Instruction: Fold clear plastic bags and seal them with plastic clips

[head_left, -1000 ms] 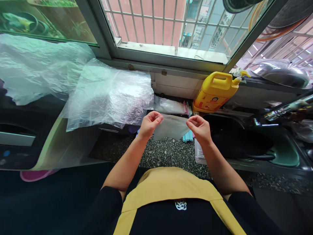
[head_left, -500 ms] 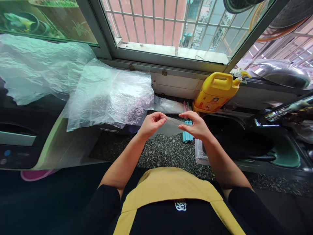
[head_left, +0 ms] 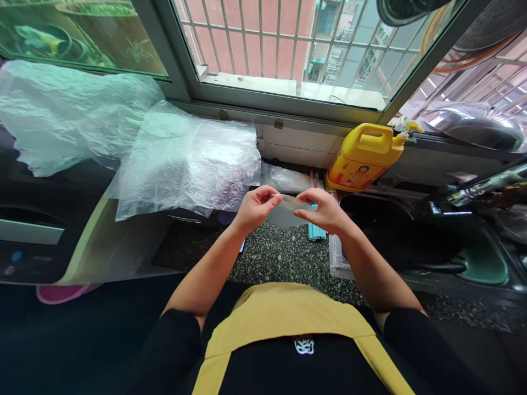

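A thin, clear plastic bag point(head_left: 284, 217) hangs over the counter, see-through and hard to outline. At its upper left edge, the thumb and forefinger of my left hand point(head_left: 260, 206) are closed in a pinch. My right hand point(head_left: 323, 209) is at the bag's right side, thumb and forefinger apart with part of the film between them. Below that hand are light blue strips point(head_left: 316, 232), maybe sealing clips, partly covered. Beside them, under my right wrist, lies a clear plastic box point(head_left: 338, 262).
A yellow jug point(head_left: 360, 159) stands by the window wall. Large crumpled plastic sheets point(head_left: 193, 159) cover things on the left. Behind my hands lies a packet of clear bags point(head_left: 286, 178). On the right, a black pan point(head_left: 403, 241) sits in the sink point(head_left: 486, 269).
My right hand has moved slightly left, closer to my left hand, and its finger gap has narrowed. The bag's top edge looks more bunched. My left hand keeps its pinch.
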`<act>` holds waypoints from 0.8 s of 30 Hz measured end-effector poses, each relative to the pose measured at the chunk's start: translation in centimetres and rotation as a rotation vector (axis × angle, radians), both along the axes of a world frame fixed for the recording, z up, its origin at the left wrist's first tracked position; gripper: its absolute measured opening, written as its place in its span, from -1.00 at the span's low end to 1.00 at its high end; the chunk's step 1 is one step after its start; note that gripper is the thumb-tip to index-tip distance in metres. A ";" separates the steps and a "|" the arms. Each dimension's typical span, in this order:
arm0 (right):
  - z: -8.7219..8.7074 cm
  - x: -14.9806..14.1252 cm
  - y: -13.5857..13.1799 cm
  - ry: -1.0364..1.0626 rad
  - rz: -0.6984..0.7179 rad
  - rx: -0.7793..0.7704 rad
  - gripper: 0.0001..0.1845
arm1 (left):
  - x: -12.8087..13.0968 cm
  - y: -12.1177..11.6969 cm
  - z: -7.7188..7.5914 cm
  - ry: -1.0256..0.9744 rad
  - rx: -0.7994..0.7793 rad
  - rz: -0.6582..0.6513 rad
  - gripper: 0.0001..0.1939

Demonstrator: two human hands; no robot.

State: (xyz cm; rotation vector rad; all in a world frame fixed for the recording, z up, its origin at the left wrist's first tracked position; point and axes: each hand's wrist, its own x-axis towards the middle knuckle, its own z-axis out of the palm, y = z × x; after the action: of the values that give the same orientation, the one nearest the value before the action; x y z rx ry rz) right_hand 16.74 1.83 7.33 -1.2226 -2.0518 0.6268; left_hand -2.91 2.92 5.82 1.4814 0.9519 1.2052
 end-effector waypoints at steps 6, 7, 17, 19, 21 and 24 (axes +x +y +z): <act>-0.7 1.8 -0.2 0.190 -0.019 -0.125 -0.81 | -0.4 0.1 0.4 -0.101 -0.052 0.012 -0.82; -1.1 2.0 -0.3 0.264 -0.043 -0.134 -0.70 | -0.4 0.1 0.5 -0.123 -0.065 0.012 -0.81; -8.4 -1.2 -0.6 0.580 -0.188 -0.295 -0.51 | -0.5 0.5 0.5 -0.238 -0.077 0.024 -0.77; -8.4 -1.4 -0.8 0.556 -0.216 -0.269 -0.54 | -0.6 0.4 0.3 -0.195 -0.009 0.096 -0.76; -8.1 -1.3 -1.0 0.561 -0.226 -0.229 -0.54 | -0.7 0.3 0.0 -0.148 0.051 0.158 -0.75; -7.2 -1.0 -1.3 0.611 -0.263 -0.138 -0.49 | -0.7 0.1 -0.3 -0.115 0.110 0.196 -0.75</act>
State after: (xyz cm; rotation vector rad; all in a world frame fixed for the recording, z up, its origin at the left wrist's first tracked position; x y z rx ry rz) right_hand 15.70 0.56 0.10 -1.1684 -1.3384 0.8929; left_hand -3.59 3.00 5.53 1.4115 0.9828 1.4901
